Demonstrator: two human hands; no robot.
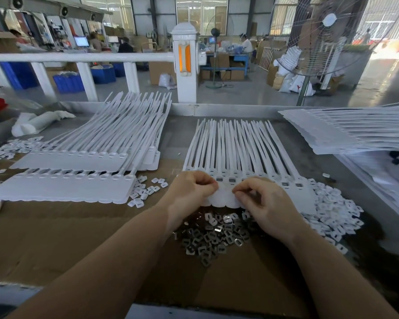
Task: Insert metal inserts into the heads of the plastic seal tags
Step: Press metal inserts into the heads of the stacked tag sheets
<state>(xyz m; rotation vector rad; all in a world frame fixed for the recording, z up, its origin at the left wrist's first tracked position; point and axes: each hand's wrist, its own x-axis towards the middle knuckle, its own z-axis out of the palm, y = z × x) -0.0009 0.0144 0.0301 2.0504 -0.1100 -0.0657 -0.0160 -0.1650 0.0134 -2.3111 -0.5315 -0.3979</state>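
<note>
Strip of white seal tags (235, 157) lies centre on cardboard (78, 238), heads nearest the person. Left hand (189, 192) & right hand (265, 201) both curl fingers on its near edge, pinching it. Metal inserts (214, 236) piled just below, btwn wrists; white caps (332, 212) to the right.

Daylight pours in from the windows (200, 13) along the back wall and from an opening at the upper right, where the floor (378, 72) is washed out by glare. The cardboard work surface (55, 238) in the lower half is evenly lit, with soft shadows under both forearms. Straight lines bow toward the edges from the wide lens. The right edge is smeared and blurry, and the background is soft
</note>
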